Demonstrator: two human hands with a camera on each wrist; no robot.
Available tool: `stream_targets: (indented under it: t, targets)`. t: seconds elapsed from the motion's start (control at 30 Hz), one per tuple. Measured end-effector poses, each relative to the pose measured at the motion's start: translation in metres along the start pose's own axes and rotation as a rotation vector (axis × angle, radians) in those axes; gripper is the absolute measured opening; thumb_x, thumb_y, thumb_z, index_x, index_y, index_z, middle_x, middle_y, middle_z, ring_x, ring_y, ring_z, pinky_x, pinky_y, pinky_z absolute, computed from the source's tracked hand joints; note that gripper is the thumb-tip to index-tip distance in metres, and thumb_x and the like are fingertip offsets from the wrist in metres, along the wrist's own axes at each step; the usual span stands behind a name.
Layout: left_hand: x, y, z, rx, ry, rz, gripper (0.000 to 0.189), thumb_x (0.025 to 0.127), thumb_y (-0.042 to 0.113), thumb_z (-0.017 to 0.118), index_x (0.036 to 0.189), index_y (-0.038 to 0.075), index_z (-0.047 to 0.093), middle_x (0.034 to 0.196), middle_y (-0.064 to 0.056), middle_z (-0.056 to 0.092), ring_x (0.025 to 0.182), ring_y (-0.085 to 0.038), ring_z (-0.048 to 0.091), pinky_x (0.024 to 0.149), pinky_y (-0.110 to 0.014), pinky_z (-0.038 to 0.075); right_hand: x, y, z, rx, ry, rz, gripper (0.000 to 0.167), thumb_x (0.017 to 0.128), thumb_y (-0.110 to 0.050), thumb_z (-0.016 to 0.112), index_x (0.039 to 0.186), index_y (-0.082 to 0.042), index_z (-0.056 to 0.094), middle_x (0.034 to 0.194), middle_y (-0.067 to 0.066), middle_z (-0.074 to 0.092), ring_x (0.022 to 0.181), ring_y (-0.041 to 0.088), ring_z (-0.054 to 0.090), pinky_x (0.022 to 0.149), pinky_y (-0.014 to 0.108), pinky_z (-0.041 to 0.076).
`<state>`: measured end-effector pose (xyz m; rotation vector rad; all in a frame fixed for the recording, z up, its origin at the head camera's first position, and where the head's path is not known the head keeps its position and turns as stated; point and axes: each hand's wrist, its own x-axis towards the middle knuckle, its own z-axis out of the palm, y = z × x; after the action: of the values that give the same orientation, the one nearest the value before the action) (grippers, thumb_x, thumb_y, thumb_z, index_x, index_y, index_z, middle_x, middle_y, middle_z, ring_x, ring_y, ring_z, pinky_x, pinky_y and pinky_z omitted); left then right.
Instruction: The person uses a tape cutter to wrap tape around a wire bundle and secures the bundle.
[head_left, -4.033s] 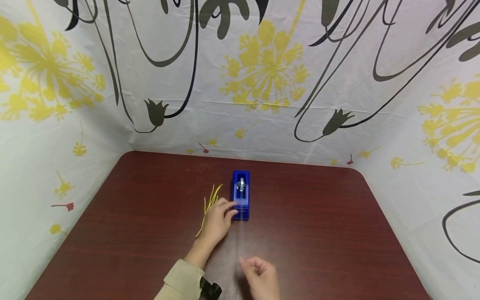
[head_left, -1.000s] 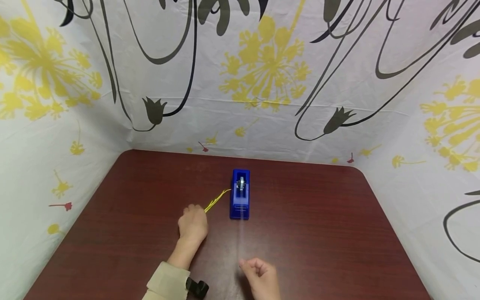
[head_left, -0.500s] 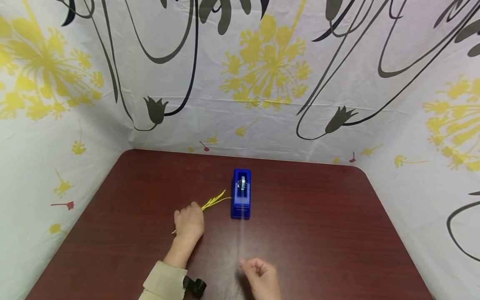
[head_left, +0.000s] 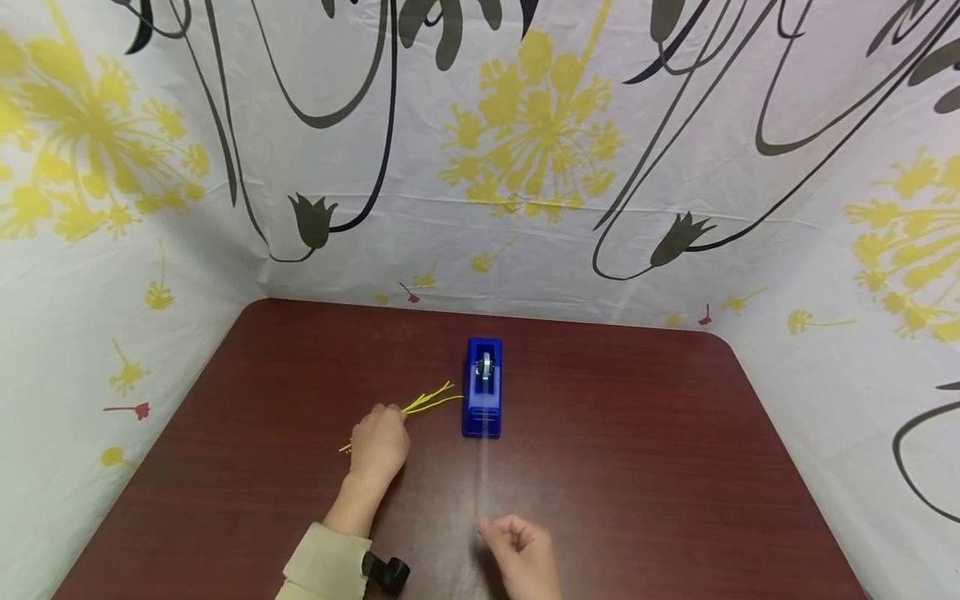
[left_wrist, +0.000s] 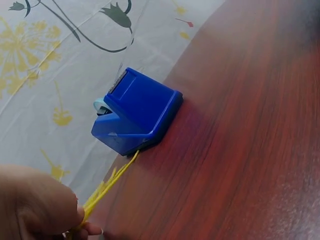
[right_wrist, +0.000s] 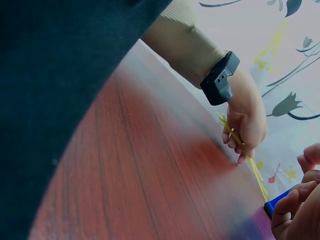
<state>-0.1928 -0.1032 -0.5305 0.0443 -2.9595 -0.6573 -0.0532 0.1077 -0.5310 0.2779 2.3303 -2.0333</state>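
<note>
My left hand [head_left: 380, 442] grips a bundle of thin yellow strands [head_left: 426, 403] left of the blue tape dispenser [head_left: 492, 412]. In the left wrist view the strands [left_wrist: 111, 184] come out past the fingertips, and one reaches the base of the dispenser [left_wrist: 145, 102]. Their short ends stick out on the other side of the fist. A strip of clear tape [head_left: 483, 475] runs from the dispenser toward the front. Its free end is pinched between thumb and finger of my right hand [head_left: 522, 557]. The right wrist view has the right hand [right_wrist: 300, 207] at its lower right edge.
The dark red-brown table [head_left: 637, 450] has rounded far corners. Behind and beside it hangs a white sheet [head_left: 360, 167] printed with flowers. A black wrist camera [head_left: 386, 573] sits on the left wrist, and dark cloth [right_wrist: 55, 75] fills part of the right wrist view.
Since the oldest frame, my left hand has left the dispenser, taken hold of the yellow strands and shifted left with them, tilting them flatter. The right hand has stayed put with the tape.
</note>
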Motion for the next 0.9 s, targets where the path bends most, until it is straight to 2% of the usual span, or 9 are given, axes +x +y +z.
stream_targets:
  t: [0.17,0.33,0.4,0.5,0.67,0.9]
  targets:
    - [-0.001,-0.003,0.001,-0.03,0.043,0.033,0.008,0.091,-0.003,0.063,0.086,-0.004,0.069,0.075,-0.014,0.056,0.072,-0.04,0.063,0.067,-0.052,0.054,0.0,0.001,0.0,0.003,-0.012,0.015,0.029,0.091,-0.018,0.075,0.076,0.006,0.067,0.057,-0.009,0.047,0.051,0.002,0.039,0.05,0.018,0.035]
    - [0.001,-0.005,0.002,-0.046,0.017,0.031,0.013,0.081,-0.01,0.061,0.09,-0.005,0.069,0.079,-0.016,0.056,0.073,-0.04,0.063,0.067,-0.051,0.054,0.0,0.001,0.0,0.006,-0.011,0.023,0.029,0.091,-0.018,0.075,0.076,0.006,0.067,0.058,-0.008,0.047,0.052,0.003,0.04,0.051,0.019,0.035]
    - [0.001,-0.005,0.003,-0.067,0.013,0.026,0.013,0.08,-0.012,0.06,0.087,-0.005,0.068,0.079,-0.017,0.057,0.075,-0.042,0.063,0.069,-0.052,0.054,0.0,0.002,0.0,0.009,-0.01,0.026,0.029,0.091,-0.018,0.075,0.076,0.006,0.067,0.058,-0.008,0.048,0.052,0.003,0.04,0.051,0.019,0.036]
    - [0.002,-0.006,0.003,-0.11,0.03,0.02,0.01,0.082,-0.011,0.061,0.079,-0.002,0.066,0.077,-0.018,0.059,0.077,-0.045,0.064,0.069,-0.054,0.054,0.001,0.002,0.0,0.01,-0.013,0.034,0.029,0.091,-0.018,0.075,0.077,0.006,0.068,0.059,-0.008,0.049,0.053,0.003,0.041,0.052,0.019,0.036]
    - [0.002,-0.009,0.004,-0.152,0.094,0.039,0.019,0.087,-0.006,0.065,0.07,0.002,0.063,0.073,-0.019,0.064,0.078,-0.047,0.066,0.068,-0.056,0.054,0.001,0.002,0.0,0.009,-0.011,0.04,0.029,0.091,-0.019,0.075,0.077,0.006,0.068,0.059,-0.008,0.049,0.052,0.003,0.041,0.052,0.019,0.036]
    - [-0.002,-0.015,0.003,-0.194,0.147,0.026,0.026,0.09,-0.004,0.065,0.066,0.007,0.061,0.069,-0.01,0.062,0.078,-0.044,0.067,0.068,-0.057,0.053,0.0,0.0,0.001,0.028,-0.002,0.004,0.028,0.091,-0.016,0.075,0.076,0.006,0.067,0.058,-0.009,0.047,0.053,0.002,0.041,0.052,0.019,0.036]
